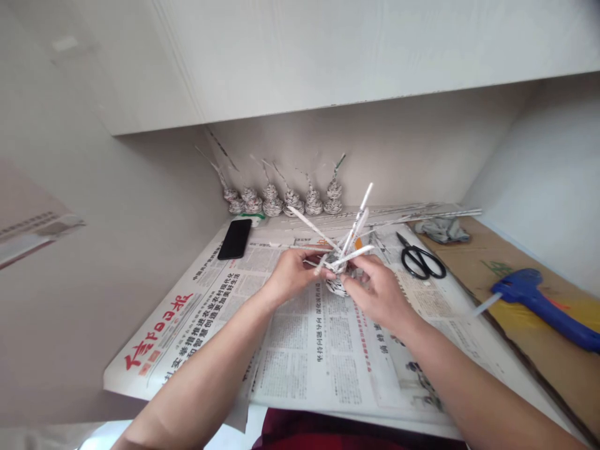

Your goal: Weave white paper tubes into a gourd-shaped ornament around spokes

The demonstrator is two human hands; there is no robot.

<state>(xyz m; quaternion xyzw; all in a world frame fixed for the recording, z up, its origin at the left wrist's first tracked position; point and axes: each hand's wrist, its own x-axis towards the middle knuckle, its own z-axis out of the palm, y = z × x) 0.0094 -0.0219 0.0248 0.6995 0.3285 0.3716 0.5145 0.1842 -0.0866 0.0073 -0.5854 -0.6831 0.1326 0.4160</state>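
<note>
Pinching the woven paper piece (336, 284) from both sides over the newspaper (290, 350) in the head view, the left hand (293, 272) and right hand (379, 292) hold it where its rounded base looks formed but its strips (310, 227) splay loose, unlike the six two-bulbed pieces (272, 203) by the back wall (403, 150).

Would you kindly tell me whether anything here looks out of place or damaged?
Nothing looks plainly spilled or broken. Only the gray cloth stands out mildly: it lies crumpled on the cardboard, beyond the blue glue gun, rather than folded or spread.
</note>
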